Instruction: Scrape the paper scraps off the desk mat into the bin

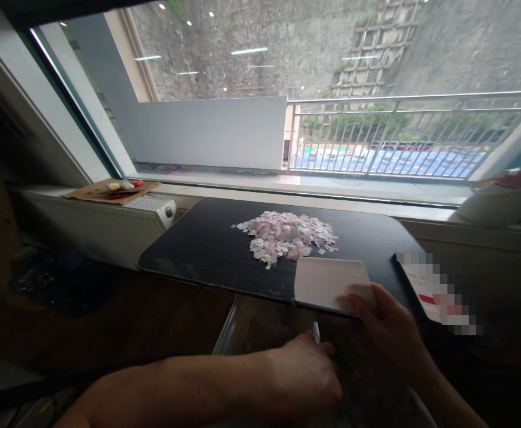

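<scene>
My right hand (pixel 388 324) grips a flat pale pink scraper (pixel 329 279) by its right end, thumb on top. The scraper lies over the front edge of a black table (pixel 189 244), near a heap of small white and pink paper scraps (pixel 287 232). Below that edge, my left hand (pixel 307 368) is closed around the rim of a clear plastic container (pixel 260 324). Much of the container is hidden by my forearm and by shadow, so its contents cannot be made out.
A phone (pixel 434 291) lies at the table's right edge, its screen blurred out. Behind the table runs a window sill (pixel 287 193). On the left, a radiator (pixel 100 223) carries brown cardboard (pixel 91 189) with small colourful items. Dark plastic bags (pixel 64 279) sit on the floor.
</scene>
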`<state>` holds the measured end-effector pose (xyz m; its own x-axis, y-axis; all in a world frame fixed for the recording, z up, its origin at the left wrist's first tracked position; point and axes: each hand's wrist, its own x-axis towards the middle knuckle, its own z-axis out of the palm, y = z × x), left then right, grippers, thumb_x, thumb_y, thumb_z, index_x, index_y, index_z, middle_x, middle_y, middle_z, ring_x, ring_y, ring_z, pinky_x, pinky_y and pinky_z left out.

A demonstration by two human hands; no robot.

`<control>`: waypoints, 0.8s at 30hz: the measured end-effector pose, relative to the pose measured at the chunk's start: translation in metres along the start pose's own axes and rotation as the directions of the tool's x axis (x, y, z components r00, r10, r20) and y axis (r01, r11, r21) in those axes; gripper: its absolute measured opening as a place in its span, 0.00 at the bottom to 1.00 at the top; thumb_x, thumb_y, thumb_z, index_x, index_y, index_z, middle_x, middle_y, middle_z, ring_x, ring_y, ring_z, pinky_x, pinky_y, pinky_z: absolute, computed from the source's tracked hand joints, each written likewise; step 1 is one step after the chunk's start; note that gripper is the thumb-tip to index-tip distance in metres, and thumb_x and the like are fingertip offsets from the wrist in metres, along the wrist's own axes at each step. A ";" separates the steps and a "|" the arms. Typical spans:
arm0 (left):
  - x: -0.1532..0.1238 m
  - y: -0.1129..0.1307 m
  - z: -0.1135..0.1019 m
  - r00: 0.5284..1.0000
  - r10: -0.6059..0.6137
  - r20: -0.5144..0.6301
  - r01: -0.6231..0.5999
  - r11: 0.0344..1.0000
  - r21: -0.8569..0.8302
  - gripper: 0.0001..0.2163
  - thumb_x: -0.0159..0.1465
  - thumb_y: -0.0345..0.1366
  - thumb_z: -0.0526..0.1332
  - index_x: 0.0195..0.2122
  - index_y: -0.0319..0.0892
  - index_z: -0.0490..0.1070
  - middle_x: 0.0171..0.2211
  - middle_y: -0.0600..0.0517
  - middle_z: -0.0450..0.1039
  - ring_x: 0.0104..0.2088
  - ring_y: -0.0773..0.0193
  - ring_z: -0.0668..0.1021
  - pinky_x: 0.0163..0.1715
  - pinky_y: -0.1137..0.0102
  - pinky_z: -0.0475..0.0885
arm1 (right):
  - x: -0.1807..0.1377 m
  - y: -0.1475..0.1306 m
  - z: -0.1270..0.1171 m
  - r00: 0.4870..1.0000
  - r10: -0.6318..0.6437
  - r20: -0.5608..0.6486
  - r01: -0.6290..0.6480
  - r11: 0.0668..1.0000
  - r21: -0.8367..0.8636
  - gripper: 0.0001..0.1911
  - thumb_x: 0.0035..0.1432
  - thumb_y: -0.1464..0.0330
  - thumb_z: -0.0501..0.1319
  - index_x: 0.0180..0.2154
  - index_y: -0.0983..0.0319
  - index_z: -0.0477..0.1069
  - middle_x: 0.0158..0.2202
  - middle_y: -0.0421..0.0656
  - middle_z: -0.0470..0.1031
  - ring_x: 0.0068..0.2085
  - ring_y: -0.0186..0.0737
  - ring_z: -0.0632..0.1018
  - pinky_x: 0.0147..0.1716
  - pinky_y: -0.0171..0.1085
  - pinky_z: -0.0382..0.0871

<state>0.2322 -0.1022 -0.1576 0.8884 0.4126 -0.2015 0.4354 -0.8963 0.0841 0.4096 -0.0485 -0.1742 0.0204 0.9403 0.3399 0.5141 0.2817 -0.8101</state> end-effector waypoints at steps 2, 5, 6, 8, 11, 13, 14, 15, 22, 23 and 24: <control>0.000 0.000 0.000 1.000 0.005 -0.021 -0.005 1.000 0.001 0.06 0.57 0.26 0.67 0.25 0.40 0.73 0.31 0.51 0.77 0.38 0.58 0.75 0.32 0.62 0.69 | -0.001 -0.001 -0.002 1.000 -0.002 0.012 0.002 1.000 0.011 0.13 0.51 0.54 0.61 0.29 0.57 0.73 0.21 0.38 0.75 0.22 0.40 0.75 0.20 0.35 0.69; 0.000 0.001 0.003 1.000 -0.002 -0.010 0.002 1.000 -0.003 0.06 0.56 0.28 0.70 0.25 0.40 0.74 0.31 0.51 0.77 0.40 0.56 0.75 0.30 0.62 0.67 | 0.007 0.001 -0.009 0.993 0.036 -0.108 -0.037 0.999 -0.009 0.14 0.50 0.53 0.61 0.30 0.57 0.73 0.24 0.40 0.78 0.25 0.42 0.77 0.24 0.36 0.71; 0.001 0.001 0.003 1.000 -0.010 0.012 0.010 1.000 -0.004 0.06 0.56 0.28 0.70 0.25 0.40 0.74 0.31 0.51 0.77 0.39 0.56 0.75 0.29 0.62 0.67 | 0.012 0.003 -0.012 0.985 0.061 -0.164 -0.068 0.997 -0.033 0.15 0.50 0.53 0.61 0.31 0.57 0.73 0.25 0.41 0.78 0.26 0.43 0.78 0.25 0.37 0.71; 0.001 0.001 0.004 0.999 -0.023 0.050 0.023 1.000 0.000 0.06 0.57 0.28 0.69 0.25 0.40 0.74 0.29 0.51 0.77 0.39 0.56 0.75 0.27 0.62 0.65 | 0.024 0.008 -0.017 0.965 0.097 -0.244 -0.121 0.989 -0.088 0.16 0.49 0.53 0.60 0.33 0.57 0.73 0.26 0.42 0.78 0.28 0.45 0.78 0.27 0.39 0.71; 0.002 0.002 0.004 0.998 -0.022 0.051 0.022 1.000 -0.002 0.07 0.58 0.27 0.68 0.25 0.41 0.73 0.28 0.51 0.77 0.37 0.57 0.74 0.26 0.62 0.63 | 0.040 0.016 -0.018 0.955 0.091 -0.281 -0.136 0.980 -0.145 0.18 0.49 0.52 0.58 0.34 0.58 0.72 0.28 0.45 0.78 0.30 0.47 0.77 0.30 0.41 0.71; 0.002 0.001 0.004 0.999 -0.020 0.041 0.020 1.000 -0.007 0.07 0.58 0.28 0.68 0.24 0.41 0.73 0.28 0.51 0.77 0.38 0.56 0.74 0.26 0.62 0.63 | 0.047 0.021 -0.016 0.950 0.075 -0.302 -0.129 0.979 -0.160 0.19 0.48 0.52 0.57 0.34 0.58 0.72 0.30 0.46 0.79 0.32 0.48 0.77 0.32 0.43 0.71; 0.002 0.001 0.004 0.999 -0.023 0.041 0.023 1.000 -0.007 0.08 0.58 0.28 0.68 0.24 0.41 0.73 0.29 0.51 0.77 0.38 0.56 0.74 0.26 0.62 0.62 | 0.048 0.022 -0.014 0.948 0.071 -0.312 -0.127 0.978 -0.163 0.18 0.48 0.52 0.58 0.34 0.58 0.72 0.30 0.47 0.79 0.32 0.49 0.77 0.33 0.43 0.71; 0.003 0.001 0.004 0.999 -0.024 0.043 0.024 1.000 -0.007 0.08 0.58 0.28 0.68 0.24 0.41 0.73 0.29 0.51 0.77 0.38 0.56 0.74 0.26 0.62 0.62 | 0.048 0.023 -0.012 0.948 0.069 -0.311 -0.124 0.979 -0.161 0.18 0.48 0.52 0.58 0.34 0.58 0.72 0.30 0.47 0.79 0.32 0.49 0.77 0.33 0.43 0.70; 0.002 0.001 0.005 0.999 -0.015 0.037 0.015 1.000 0.001 0.05 0.59 0.27 0.67 0.26 0.40 0.75 0.30 0.51 0.78 0.37 0.57 0.74 0.27 0.61 0.65 | 0.027 0.011 -0.003 0.994 0.067 -0.084 -0.074 0.994 -0.082 0.16 0.51 0.53 0.59 0.31 0.58 0.71 0.24 0.41 0.76 0.26 0.43 0.76 0.26 0.38 0.68; 0.002 0.002 0.005 0.999 -0.011 0.034 0.011 1.000 0.002 0.05 0.58 0.26 0.68 0.27 0.40 0.75 0.30 0.51 0.77 0.37 0.57 0.74 0.28 0.61 0.66 | 0.026 0.008 -0.002 0.994 0.074 -0.075 -0.080 0.993 -0.083 0.16 0.51 0.53 0.59 0.31 0.58 0.71 0.24 0.41 0.76 0.26 0.42 0.76 0.26 0.38 0.69; 0.002 0.002 0.005 0.999 -0.008 0.035 0.008 1.000 0.003 0.05 0.58 0.26 0.68 0.27 0.39 0.76 0.30 0.51 0.77 0.38 0.57 0.74 0.29 0.60 0.67 | 0.026 0.006 -0.002 0.994 0.081 -0.080 -0.087 0.993 -0.081 0.16 0.51 0.53 0.59 0.31 0.59 0.72 0.24 0.41 0.76 0.26 0.42 0.76 0.26 0.38 0.69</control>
<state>0.2341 -0.1036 -0.1632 0.8792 0.4140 -0.2361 0.4421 -0.8934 0.0800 0.4146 -0.0230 -0.1691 0.1303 0.9416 0.3105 0.5779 0.1823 -0.7954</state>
